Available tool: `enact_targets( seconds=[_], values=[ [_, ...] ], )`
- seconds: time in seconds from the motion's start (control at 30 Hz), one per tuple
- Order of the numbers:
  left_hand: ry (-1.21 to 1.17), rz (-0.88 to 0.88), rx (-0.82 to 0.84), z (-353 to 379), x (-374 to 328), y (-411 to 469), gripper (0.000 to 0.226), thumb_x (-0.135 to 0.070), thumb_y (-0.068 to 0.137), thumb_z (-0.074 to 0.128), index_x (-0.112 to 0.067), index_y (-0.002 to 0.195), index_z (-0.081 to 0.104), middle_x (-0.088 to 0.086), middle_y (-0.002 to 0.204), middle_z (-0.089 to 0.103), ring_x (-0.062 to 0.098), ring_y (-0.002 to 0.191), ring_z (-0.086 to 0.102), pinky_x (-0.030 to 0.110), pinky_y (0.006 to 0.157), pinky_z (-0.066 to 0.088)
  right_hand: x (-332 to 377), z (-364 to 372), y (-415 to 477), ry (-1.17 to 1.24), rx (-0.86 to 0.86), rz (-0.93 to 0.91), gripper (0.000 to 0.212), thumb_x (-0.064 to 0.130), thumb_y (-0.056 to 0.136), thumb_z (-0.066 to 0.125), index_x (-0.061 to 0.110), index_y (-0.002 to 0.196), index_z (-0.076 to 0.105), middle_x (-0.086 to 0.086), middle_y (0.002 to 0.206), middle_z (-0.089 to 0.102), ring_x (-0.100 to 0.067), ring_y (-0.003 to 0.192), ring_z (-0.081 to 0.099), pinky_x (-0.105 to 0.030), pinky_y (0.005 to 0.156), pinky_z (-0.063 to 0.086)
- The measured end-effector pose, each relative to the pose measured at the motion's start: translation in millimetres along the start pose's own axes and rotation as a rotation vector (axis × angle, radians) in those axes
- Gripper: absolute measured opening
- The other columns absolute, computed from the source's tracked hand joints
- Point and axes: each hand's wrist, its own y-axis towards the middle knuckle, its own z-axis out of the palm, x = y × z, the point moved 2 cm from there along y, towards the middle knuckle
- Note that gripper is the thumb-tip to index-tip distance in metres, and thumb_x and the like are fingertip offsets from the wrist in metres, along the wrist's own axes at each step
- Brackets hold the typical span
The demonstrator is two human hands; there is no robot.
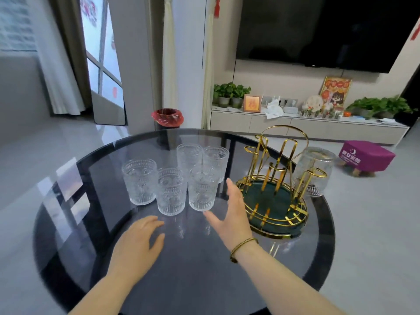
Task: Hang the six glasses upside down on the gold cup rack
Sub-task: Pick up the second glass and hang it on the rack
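Observation:
Several clear embossed glasses stand upright in a cluster on the round dark glass table [68, 223]; the nearest ones are a left glass [139, 181], a middle glass [171, 191] and a right glass [203, 188]. The gold cup rack [276, 178] with a green base stands to their right. One glass [314, 170] hangs upside down on its far right prong. My right hand [231, 214] is open, fingers spread, just right of the right glass and not touching it. My left hand [138, 242] rests open, palm down, in front of the glasses.
Beyond the table's far edge sits a red-lined bin [167, 118]. A purple stool [366, 156] stands on the floor to the right. A low TV cabinet [306, 126] with plants runs along the back wall.

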Motion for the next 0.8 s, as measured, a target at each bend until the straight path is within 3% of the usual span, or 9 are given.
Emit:
enact_targets(
  seconds=[0.1, 0.2, 0.33, 0.47, 0.63, 0.8],
  values=[
    [0.053, 0.018, 0.060, 7, 2, 2, 0.037, -0.028, 0.087, 0.052, -0.019, 0.124, 0.051, -0.002, 0.138, 0.047, 0.015, 0.129, 0.039, 0.030, 0.109, 0.030, -12, 28, 10, 0.168, -0.005, 0.192, 0.098, 0.019, 0.069, 0.072, 0.023, 0.139, 0.003, 0.006, 0.145, 0.019, -0.006, 0.133, 0.017, -0.022, 0.108, 0.016],
    [0.072, 0.009, 0.087, 12, 5, 5, 0.037, -0.031, 0.088, 0.050, -0.018, 0.122, 0.052, -0.002, 0.136, 0.048, 0.014, 0.129, 0.039, 0.030, 0.110, 0.029, -18, 49, 21, 0.269, -0.007, 0.303, 0.101, 0.013, 0.066, 0.073, 0.021, 0.139, 0.003, -0.002, 0.146, 0.024, -0.015, 0.133, 0.025, -0.034, 0.112, 0.023],
    [0.097, 0.019, 0.098, 16, 10, 6, 0.037, -0.034, 0.088, 0.047, -0.021, 0.123, 0.051, -0.005, 0.137, 0.047, 0.012, 0.131, 0.036, 0.029, 0.112, 0.027, -25, 64, 34, 0.275, -0.070, 0.404, 0.106, 0.013, 0.064, 0.075, 0.018, 0.139, 0.001, -0.005, 0.147, 0.022, -0.018, 0.134, 0.023, -0.029, 0.108, 0.021],
    [0.092, 0.022, 0.096, 18, 11, 7, 0.037, -0.035, 0.089, 0.046, -0.022, 0.123, 0.049, -0.006, 0.137, 0.046, 0.011, 0.131, 0.035, 0.028, 0.112, 0.026, -28, 68, 47, 0.232, -0.108, 0.434, 0.112, 0.017, 0.062, 0.077, 0.021, 0.139, -0.004, -0.006, 0.148, 0.022, -0.021, 0.135, 0.023, -0.032, 0.108, 0.023],
    [0.100, 0.033, 0.089, 19, 13, 6, 0.037, -0.036, 0.089, 0.045, -0.023, 0.123, 0.049, -0.007, 0.137, 0.045, 0.010, 0.131, 0.034, 0.027, 0.112, 0.025, -33, 70, 52, 0.179, -0.114, 0.493, 0.096, 0.023, 0.062, 0.076, 0.019, 0.135, 0.013, -0.010, 0.138, 0.040, -0.028, 0.125, 0.038, -0.040, 0.104, 0.036],
    [0.100, 0.034, 0.091, 20, 15, 7, 0.037, -0.037, 0.089, 0.044, -0.024, 0.123, 0.048, -0.008, 0.136, 0.045, 0.010, 0.131, 0.033, 0.027, 0.112, 0.024, -30, 64, 46, 0.077, -0.161, 0.465, 0.089, 0.027, 0.060, 0.076, 0.016, 0.131, 0.022, -0.011, 0.129, 0.048, -0.030, 0.121, 0.037, -0.046, 0.104, 0.033]
  ],
)
